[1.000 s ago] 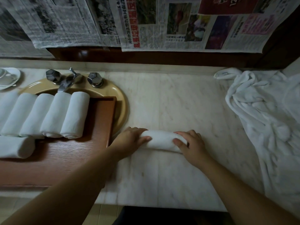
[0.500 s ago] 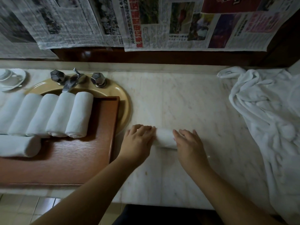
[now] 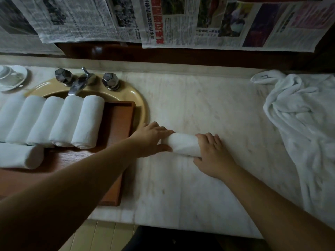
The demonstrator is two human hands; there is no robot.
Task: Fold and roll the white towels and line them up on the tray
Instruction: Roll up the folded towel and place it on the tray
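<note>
A rolled white towel (image 3: 183, 144) lies on the marble counter (image 3: 208, 109). My left hand (image 3: 151, 139) grips its left end, fingers over the top and thumb under the near side. My right hand (image 3: 213, 153) grips its right end the same way. To the left, a wooden tray (image 3: 119, 127) sits over the sink and holds a row of several rolled towels (image 3: 63, 120), with one more roll (image 3: 20, 155) lying crosswise in front of them.
A heap of loose white towels (image 3: 304, 124) covers the counter's right side. The yellow sink rim (image 3: 139, 98), a faucet (image 3: 78, 84) with two knobs, and a cup on a saucer (image 3: 10, 77) stand at the back left. Newspaper sheets hang on the wall.
The rolling has ended: both hands now clasp the roll's ends with thumbs under it, and more of its middle shows between them than half a second ago.
</note>
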